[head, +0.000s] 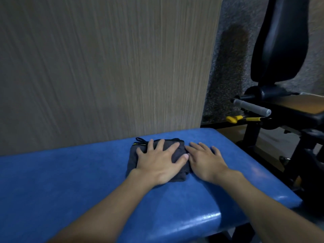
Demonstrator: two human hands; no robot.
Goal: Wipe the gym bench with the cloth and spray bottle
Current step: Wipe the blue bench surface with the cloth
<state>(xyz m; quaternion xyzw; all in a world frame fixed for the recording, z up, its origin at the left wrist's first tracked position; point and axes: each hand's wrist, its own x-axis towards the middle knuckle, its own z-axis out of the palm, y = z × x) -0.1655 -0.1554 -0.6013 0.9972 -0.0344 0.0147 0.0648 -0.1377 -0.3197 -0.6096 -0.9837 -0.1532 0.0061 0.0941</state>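
Observation:
A blue padded gym bench [70, 181] fills the lower part of the view. A folded dark grey cloth [180, 148] with a black loop lies on it near the far edge. My left hand [159, 160] lies flat on the cloth, palm down, fingers spread. My right hand [205, 160] rests flat on the bench pad just right of the cloth, its thumb side touching the cloth's edge. No spray bottle is in view.
A wood-grain wall panel [105, 67] stands right behind the bench. To the right is a black exercise machine [280, 41] with a grey handle [252, 106] and a yellow lever [233, 118]. The bench's right end [273, 183] drops off toward the machine frame.

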